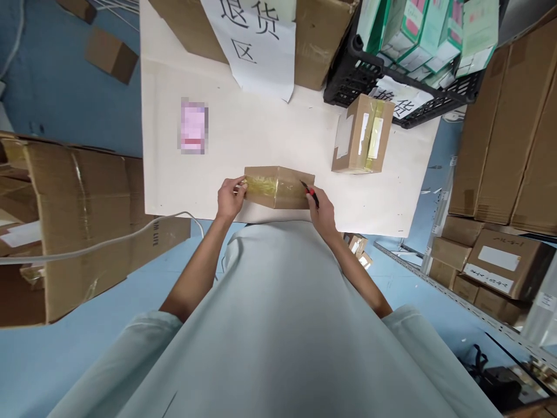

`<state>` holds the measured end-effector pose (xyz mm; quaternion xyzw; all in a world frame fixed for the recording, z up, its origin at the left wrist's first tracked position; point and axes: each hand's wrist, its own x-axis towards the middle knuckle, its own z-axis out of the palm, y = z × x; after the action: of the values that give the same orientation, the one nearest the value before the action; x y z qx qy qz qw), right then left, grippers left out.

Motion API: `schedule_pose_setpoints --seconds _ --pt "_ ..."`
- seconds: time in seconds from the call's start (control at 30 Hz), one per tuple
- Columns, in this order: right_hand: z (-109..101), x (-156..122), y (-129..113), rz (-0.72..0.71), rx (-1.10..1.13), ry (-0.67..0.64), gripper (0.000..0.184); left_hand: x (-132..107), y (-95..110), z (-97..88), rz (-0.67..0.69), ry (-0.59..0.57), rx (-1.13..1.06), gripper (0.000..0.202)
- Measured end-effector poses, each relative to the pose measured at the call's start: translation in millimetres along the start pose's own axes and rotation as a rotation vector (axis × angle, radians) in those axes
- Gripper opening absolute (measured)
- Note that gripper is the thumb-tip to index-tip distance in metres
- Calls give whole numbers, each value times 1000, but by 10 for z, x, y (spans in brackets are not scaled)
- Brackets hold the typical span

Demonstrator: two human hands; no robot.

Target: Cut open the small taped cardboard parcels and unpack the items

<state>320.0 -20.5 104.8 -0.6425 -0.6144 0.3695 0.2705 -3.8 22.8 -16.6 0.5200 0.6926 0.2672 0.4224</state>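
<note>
A small taped cardboard box [278, 187] lies at the near edge of the white table [261, 133]. My left hand [230, 197] grips its left end, fingers curled over the yellow tape. My right hand [322, 210] is closed round a red and black cutter [310, 191], whose tip rests on the box's top right part.
A second taped box [360, 134] stands upright at the right. Behind it is a black crate [348, 81] of green and white packets. A large carton with a paper sign [256, 46] stands at the back. Open cartons [73, 220] sit on the left, stacked boxes [500, 145] on the right.
</note>
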Motion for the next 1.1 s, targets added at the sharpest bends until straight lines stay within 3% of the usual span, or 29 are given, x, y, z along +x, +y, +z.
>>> schedule_pose_setpoints --seconds 0.2,0.3,0.37,0.47,0.57,0.67,0.77,0.9,1.1 --pt "-146 109 -166 51 -13 52 54 74 104 338 -35 -166 -54 48" --pt "-218 239 -347 52 -163 -9 56 97 182 538 -46 -308 -104 44" --pt "-247 299 -477 44 -271 -77 55 121 223 565 -45 -349 -92 41" --pt "-260 293 -664 43 -394 -127 53 206 334 398 -6 -286 -141 45" --pt "-228 187 -847 89 -465 -98 55 347 607 127 108 -252 -263 51" --pt "-141 53 -1013 171 -465 -68 56 501 981 -47 206 -315 -248 47" --pt "-4 -54 -1124 271 -411 -89 54 630 1246 -78 241 -450 -234 41" --pt "217 -129 -1202 370 -365 -159 51 737 1307 -60 273 -556 -225 33" --pt "472 -95 -1338 432 -394 -207 55 748 1270 -88 286 -590 -217 31"
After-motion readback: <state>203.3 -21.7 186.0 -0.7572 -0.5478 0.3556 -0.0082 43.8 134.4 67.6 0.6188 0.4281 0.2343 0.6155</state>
